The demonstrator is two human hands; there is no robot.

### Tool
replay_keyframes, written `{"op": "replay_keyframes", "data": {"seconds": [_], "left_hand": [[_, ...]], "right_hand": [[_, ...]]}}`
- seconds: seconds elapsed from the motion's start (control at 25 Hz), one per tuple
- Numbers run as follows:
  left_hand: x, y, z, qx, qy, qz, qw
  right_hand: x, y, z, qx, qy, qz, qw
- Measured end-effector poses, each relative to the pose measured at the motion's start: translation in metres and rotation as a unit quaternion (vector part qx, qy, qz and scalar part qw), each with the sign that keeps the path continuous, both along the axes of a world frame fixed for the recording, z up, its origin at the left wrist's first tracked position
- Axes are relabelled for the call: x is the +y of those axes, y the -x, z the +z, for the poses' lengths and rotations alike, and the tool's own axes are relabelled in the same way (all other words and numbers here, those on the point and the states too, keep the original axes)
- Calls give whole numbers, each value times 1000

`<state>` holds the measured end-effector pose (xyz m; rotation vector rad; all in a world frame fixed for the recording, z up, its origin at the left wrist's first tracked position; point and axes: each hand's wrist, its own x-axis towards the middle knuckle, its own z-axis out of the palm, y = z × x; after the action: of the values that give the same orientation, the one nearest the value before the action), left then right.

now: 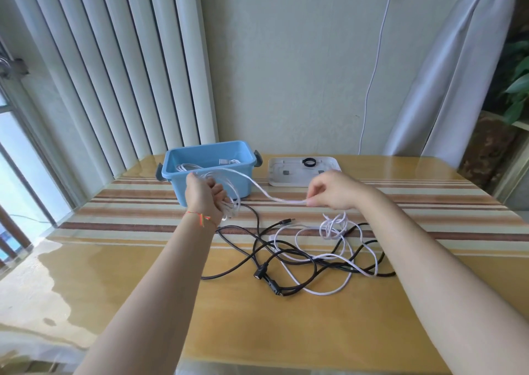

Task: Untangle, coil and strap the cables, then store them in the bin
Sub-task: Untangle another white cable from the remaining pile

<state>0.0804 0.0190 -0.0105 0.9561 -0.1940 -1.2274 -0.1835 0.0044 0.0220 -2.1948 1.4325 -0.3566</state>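
Note:
My left hand grips a bundle of white cable loops in front of the blue bin. From that bundle a stretch of white cable runs rightward to my right hand, which pinches it above the table. Below my right hand the same white cable drops into a small knot and joins a tangle of black cable and white cable lying on the tabletop. A coiled white cable lies inside the bin.
A white tray behind my right hand holds a black strap ring and small dark pieces. A white cord hangs down the wall from a socket. The glass-topped striped table stands against the wall; blinds at left, curtain at right.

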Motion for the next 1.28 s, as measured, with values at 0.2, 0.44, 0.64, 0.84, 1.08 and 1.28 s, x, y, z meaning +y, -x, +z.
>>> {"op": "replay_keyframes", "data": {"seconds": [0.2, 0.44, 0.64, 0.84, 1.08, 1.28], "left_hand": [[9, 45, 8, -246, 37, -172, 953], [21, 44, -6, -190, 70, -389, 899], [34, 47, -2, -201, 97, -465, 857], [31, 46, -4, -129, 147, -429, 882], [27, 39, -9, -24, 179, -447, 876], [27, 39, -16, 67, 231, -525, 816]], "right_hand": [[43, -53, 27, 172, -81, 208, 959], [33, -59, 24, -116, -9, 90, 989], [21, -56, 9, -208, 85, -25, 974], [21, -46, -1, -240, -122, -30, 963], [16, -40, -21, -306, -220, 40, 925], [14, -41, -28, -394, -214, 54, 892]]}}
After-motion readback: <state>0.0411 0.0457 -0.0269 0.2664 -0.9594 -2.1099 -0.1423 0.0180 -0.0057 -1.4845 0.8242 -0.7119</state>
